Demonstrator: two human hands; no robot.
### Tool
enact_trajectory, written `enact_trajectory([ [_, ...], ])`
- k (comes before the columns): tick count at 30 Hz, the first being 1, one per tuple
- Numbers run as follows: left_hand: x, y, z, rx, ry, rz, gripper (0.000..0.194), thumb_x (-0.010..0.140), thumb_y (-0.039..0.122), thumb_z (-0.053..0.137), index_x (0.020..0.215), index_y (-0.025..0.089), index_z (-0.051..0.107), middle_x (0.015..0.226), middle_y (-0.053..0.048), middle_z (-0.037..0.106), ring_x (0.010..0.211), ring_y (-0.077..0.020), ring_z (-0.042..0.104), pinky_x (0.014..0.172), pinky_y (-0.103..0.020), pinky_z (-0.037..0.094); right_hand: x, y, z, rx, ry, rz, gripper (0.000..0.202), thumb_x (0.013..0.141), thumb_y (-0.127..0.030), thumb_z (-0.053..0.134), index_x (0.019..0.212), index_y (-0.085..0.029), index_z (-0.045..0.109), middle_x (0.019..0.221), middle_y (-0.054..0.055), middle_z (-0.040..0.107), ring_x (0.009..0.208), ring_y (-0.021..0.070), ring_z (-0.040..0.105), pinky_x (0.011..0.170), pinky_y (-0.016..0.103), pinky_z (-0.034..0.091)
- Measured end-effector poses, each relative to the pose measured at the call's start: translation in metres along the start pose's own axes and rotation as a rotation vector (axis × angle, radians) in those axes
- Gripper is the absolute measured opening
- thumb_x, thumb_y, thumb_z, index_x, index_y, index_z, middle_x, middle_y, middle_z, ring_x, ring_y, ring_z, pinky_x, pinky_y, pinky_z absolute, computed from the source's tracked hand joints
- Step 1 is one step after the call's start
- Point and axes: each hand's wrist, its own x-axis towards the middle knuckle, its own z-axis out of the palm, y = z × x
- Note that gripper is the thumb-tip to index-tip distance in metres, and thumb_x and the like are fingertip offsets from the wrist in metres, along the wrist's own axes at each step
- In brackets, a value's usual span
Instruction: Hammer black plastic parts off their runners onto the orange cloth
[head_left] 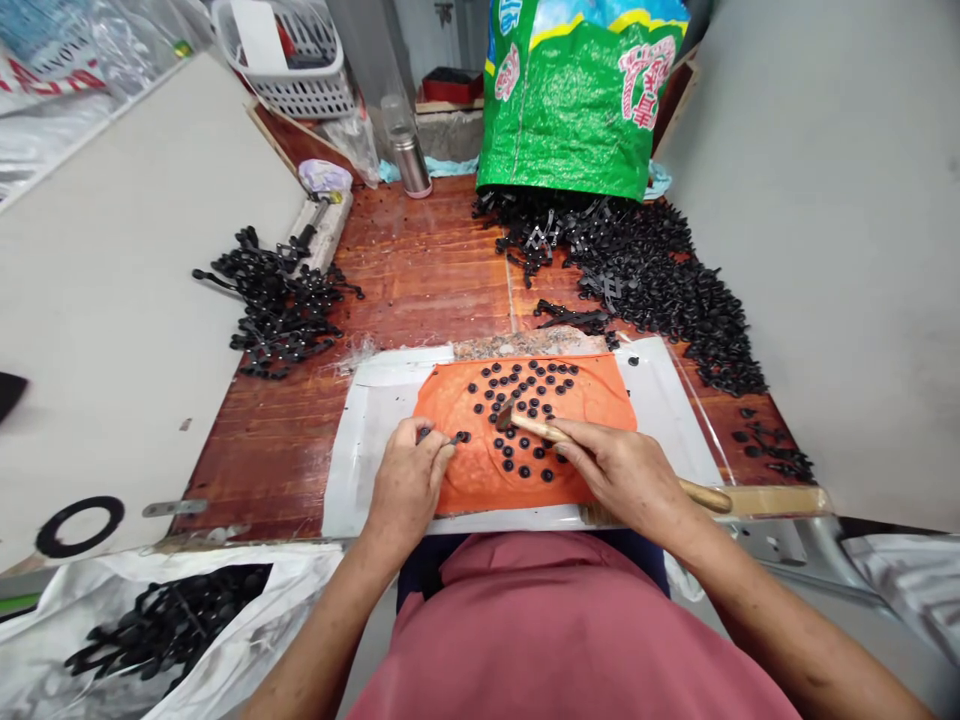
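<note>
An orange cloth [457, 480] lies in front of me with several small round black pieces [524, 471] spread over it. My left hand [409, 470] is at the cloth's left side, its thumb and fingers pinched on a small black part [456, 438] that reaches onto the cloth. From the right, my right hand [626, 470] is wrapped round the wooden handle of a hammer [536, 428]. The dark hammer head is over the middle of the cloth, among the round pieces. I cannot tell whether it touches them.
A white sheet [375, 400] and a stone slab edge [517, 345] show around the cloth. Heaps of black parts [277, 300] lie left and right [660, 270]. A green bag [570, 120], a metal flask [411, 162] and a white basket [300, 95] stand behind. A white sack [300, 580] hangs lower left.
</note>
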Motion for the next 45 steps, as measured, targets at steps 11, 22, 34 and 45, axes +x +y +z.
enact_trajectory([
  [11,0.001,0.002,0.002,0.007,0.000,0.011,0.027,0.100,0.029,0.045,0.087,0.019,0.065,0.112,-0.011,0.054,0.102,-0.0260,0.058,0.093,-0.043,0.052,0.003,-0.002,0.002,-0.020,-0.014,-0.017,0.030,0.104,-0.037,0.051,0.128,-0.034,0.069,0.118,-0.001,0.078,0.096,0.0234,0.077,0.071,0.030,0.054],
  [22,0.003,0.002,-0.003,-0.074,-0.014,-0.014,0.028,0.100,0.031,0.044,0.083,0.021,0.063,0.105,-0.007,0.055,0.096,-0.0222,0.060,0.088,-0.039,0.051,0.004,-0.007,0.001,0.010,-0.063,-0.039,0.033,0.106,-0.036,0.050,0.135,-0.035,0.066,0.111,-0.002,0.080,0.095,0.0205,0.076,0.073,0.028,0.052],
  [34,0.003,0.001,-0.002,-0.003,-0.038,0.023,0.028,0.101,0.030,0.044,0.084,0.020,0.064,0.105,-0.008,0.054,0.093,-0.0223,0.058,0.087,-0.039,0.051,0.004,-0.007,0.002,-0.025,-0.069,-0.055,0.028,0.106,-0.036,0.051,0.125,-0.032,0.070,0.101,0.000,0.080,0.085,0.0198,0.075,0.067,0.027,0.046],
  [45,0.005,0.002,-0.001,0.060,-0.048,0.062,0.027,0.099,0.028,0.045,0.092,0.019,0.069,0.108,-0.010,0.056,0.094,-0.0251,0.060,0.088,-0.042,0.053,0.009,-0.030,0.003,0.026,0.019,-0.191,0.039,0.108,-0.035,0.046,0.145,-0.030,0.056,0.114,0.004,0.078,0.095,0.0185,0.073,0.076,0.026,0.050],
])
